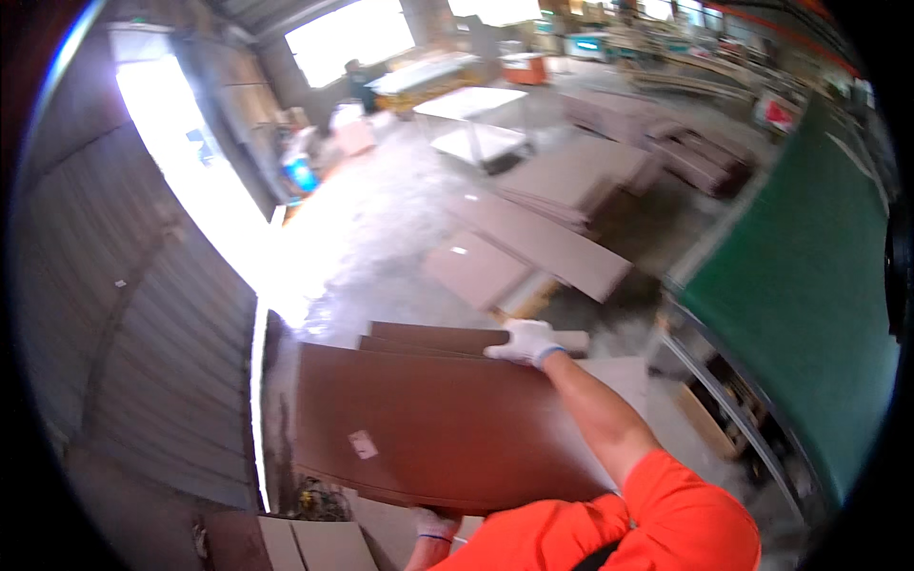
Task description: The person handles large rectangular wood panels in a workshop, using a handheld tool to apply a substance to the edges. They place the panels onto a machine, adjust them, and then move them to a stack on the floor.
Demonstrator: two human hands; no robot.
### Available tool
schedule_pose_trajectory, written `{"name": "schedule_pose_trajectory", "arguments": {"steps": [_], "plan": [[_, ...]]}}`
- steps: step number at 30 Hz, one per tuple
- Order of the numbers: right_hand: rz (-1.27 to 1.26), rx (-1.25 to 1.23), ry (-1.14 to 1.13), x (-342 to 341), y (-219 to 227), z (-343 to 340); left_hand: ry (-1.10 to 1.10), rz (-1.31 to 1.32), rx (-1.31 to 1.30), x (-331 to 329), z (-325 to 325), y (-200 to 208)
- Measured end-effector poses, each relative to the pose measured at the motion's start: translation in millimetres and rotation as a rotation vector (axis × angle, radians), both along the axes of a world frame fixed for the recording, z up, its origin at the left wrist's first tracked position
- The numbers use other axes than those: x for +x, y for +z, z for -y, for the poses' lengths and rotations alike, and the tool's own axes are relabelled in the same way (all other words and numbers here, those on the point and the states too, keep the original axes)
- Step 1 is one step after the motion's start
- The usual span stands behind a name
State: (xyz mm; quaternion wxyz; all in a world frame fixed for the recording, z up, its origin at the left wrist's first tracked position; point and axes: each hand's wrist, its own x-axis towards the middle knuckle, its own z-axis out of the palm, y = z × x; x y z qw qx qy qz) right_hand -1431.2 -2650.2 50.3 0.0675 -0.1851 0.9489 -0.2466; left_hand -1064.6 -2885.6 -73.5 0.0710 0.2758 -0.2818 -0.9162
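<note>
A wide reddish-brown board with a small white label on it lies across in front of me. My right hand, in a white glove, reaches over to its far edge, with the fingers closed on that edge. At the near edge is my left hand, also gloved in white; its fingers curl against the board and are partly hidden. Just beyond the far edge show more narrow brown boards, close to my right hand.
Pale boards lie low at the near left, beside a corrugated metal wall. On the right stands a green-topped table on a metal frame. Stacked boards and a white two-tier cart stand ahead, near a bright doorway.
</note>
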Motion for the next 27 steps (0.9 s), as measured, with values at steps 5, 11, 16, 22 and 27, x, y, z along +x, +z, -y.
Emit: {"name": "schedule_pose_trajectory", "arguments": {"steps": [5, 11, 16, 22, 27], "plan": [[0.159, -0.020, -0.042, -154.8, -2.3, 49.2, 0.048, -0.166, 0.092, -134.5, 44.0, 12.4], [0.247, -0.055, -0.078, -342.9, -75.5, 141.4, 0.014, -0.228, 0.233, -300.1, 142.2, -22.2], [0.322, -0.180, -0.236, -452.3, -94.2, 165.7, -0.073, -0.063, 0.131, -460.3, 230.2, -48.0], [0.544, -0.278, -0.420, -543.7, -150.4, 183.4, -0.190, 0.039, 0.011, -604.5, 301.2, -40.4], [0.493, -0.211, -0.578, -641.4, -249.4, 179.3, -0.328, 0.089, 0.096, -754.8, 333.7, -80.5]]}}
